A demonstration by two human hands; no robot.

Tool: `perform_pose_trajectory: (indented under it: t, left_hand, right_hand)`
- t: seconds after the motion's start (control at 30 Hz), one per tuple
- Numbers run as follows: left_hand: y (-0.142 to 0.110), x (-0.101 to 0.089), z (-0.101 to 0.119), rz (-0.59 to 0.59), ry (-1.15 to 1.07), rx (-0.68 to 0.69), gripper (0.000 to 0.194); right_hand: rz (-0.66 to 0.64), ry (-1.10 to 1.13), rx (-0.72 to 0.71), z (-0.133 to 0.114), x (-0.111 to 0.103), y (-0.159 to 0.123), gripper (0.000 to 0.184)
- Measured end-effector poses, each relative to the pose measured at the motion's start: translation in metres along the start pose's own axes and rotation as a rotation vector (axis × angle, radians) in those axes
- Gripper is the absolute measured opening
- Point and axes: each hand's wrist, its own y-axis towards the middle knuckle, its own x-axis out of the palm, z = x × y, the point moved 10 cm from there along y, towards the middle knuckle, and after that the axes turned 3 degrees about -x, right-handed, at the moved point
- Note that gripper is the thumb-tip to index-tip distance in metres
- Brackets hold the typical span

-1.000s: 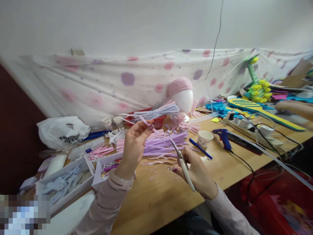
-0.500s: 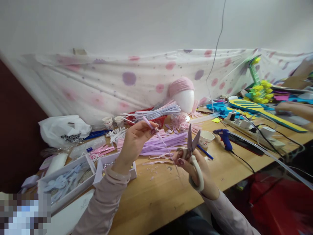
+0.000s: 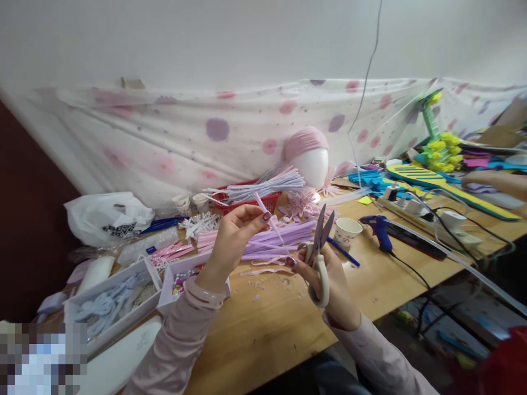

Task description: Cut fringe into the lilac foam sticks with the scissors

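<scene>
My left hand (image 3: 228,244) pinches a lilac pipe cleaner (image 3: 261,203) between thumb and fingertips, its upper end sticking up past them. From this pinch a thin pale strip (image 3: 280,237) runs down to the right. My right hand (image 3: 331,282) has white-handled scissors (image 3: 321,233) around its fingers, blades up and parted. The same hand's thumb tip meets the strip's lower part. Behind both hands lies a bundle of lilac pipe cleaners (image 3: 284,238) on the wooden table (image 3: 263,340).
A red basket (image 3: 269,203) of pale pipe cleaners stands near a white head form (image 3: 312,167). To the right are a paper cup (image 3: 347,231), a blue glue gun (image 3: 379,233) and a power strip (image 3: 420,216). White boxes (image 3: 154,285) sit left. Another person's arm (image 3: 494,180) reaches in at right.
My left hand has shifted slightly right with the pipe cleaner. My right hand has come a little to the left and up along the strip, the scissors moving with it. The red shape at lower right has shrunk away.
</scene>
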Motion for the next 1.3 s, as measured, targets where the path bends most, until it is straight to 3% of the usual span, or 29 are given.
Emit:
perform_pose_trajectory:
  t: [0.3, 0.4, 0.73, 0.87, 1.03, 1.2, 1.3]
  left_hand:
    - [-0.002, -0.004, 0.005, 0.073, 0.049, 0.019, 0.025]
    - [-0.002, -0.008, 0.01, 0.108, -0.003, 0.026, 0.024]
    - [-0.004, -0.017, 0.036, 0.128, -0.112, 0.091, 0.015]
    - [-0.006, -0.024, 0.049, 0.146, -0.108, 0.118, 0.014]
    - [-0.005, -0.027, 0.059, 0.12, -0.08, 0.154, 0.012]
    - [-0.006, -0.027, 0.06, 0.13, -0.075, 0.144, 0.013]
    - [-0.006, -0.026, 0.058, 0.15, -0.064, 0.13, 0.013]
  right_hand:
    - [-0.039, 0.051, -0.076, 0.005, 0.005, -0.002, 0.037]
    - [-0.068, -0.058, -0.146, 0.004, -0.004, 0.002, 0.029]
    - [-0.526, -0.828, -0.174, 0.011, -0.004, 0.005, 0.023]
    - [-0.705, -0.956, -0.188, -0.002, -0.002, 0.016, 0.021]
    - [-0.838, -1.073, -0.263, -0.017, 0.004, 0.028, 0.028]
    - [-1.08, -1.187, -0.335, 0.01, 0.02, 0.007, 0.029]
    - [-1.092, -1.173, -0.35, 0.02, 0.022, 0.006, 0.026]
